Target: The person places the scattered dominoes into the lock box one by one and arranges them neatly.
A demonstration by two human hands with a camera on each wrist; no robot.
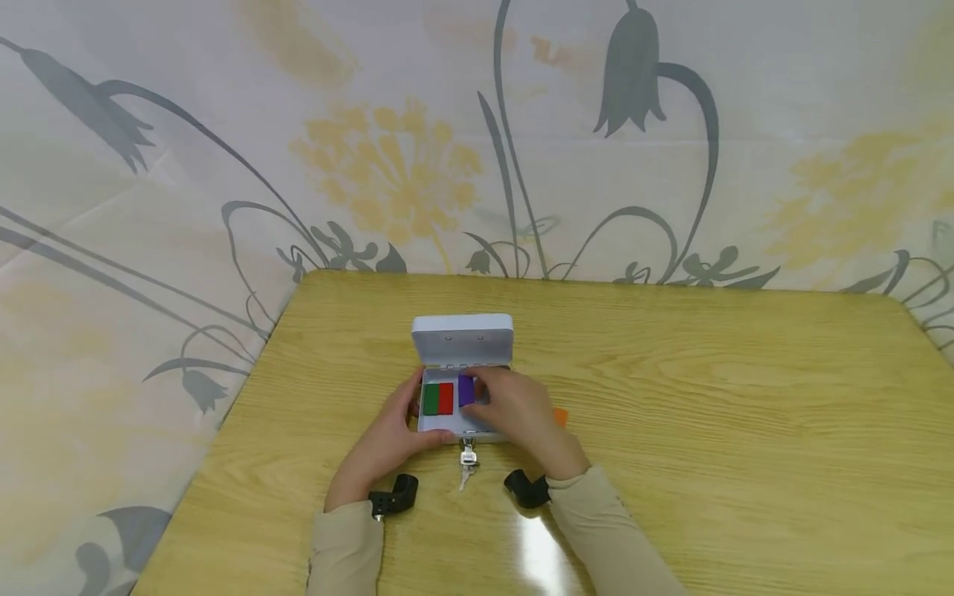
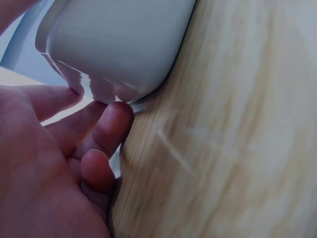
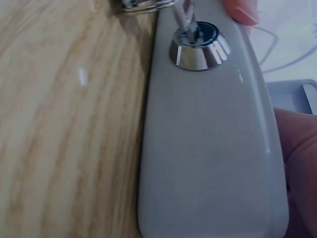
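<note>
A white metal cash box (image 1: 441, 424) lies on the table with its hinged lid (image 1: 462, 341) raised at the back. My left hand (image 1: 387, 443) holds the box at its left side, thumb along the front rim and fingertips against the side wall. Inside, a green piece (image 1: 431, 400) and a red piece (image 1: 445, 399) lie side by side at the left. Between thumb and fingers, my right hand (image 1: 517, 410) pinches a flat purple piece (image 1: 465, 391) inside the box. The right hand covers most of the box's right half. Keys (image 1: 467, 457) hang from the front lock (image 3: 198, 47).
An orange piece (image 1: 561, 416) shows on the wooden table (image 1: 708, 430) just right of the right hand, partly hidden by it. Black wrist mounts (image 1: 395, 495) sit close over the tabletop in front of the box. A flower-patterned cloth (image 1: 447, 124) hangs behind the table.
</note>
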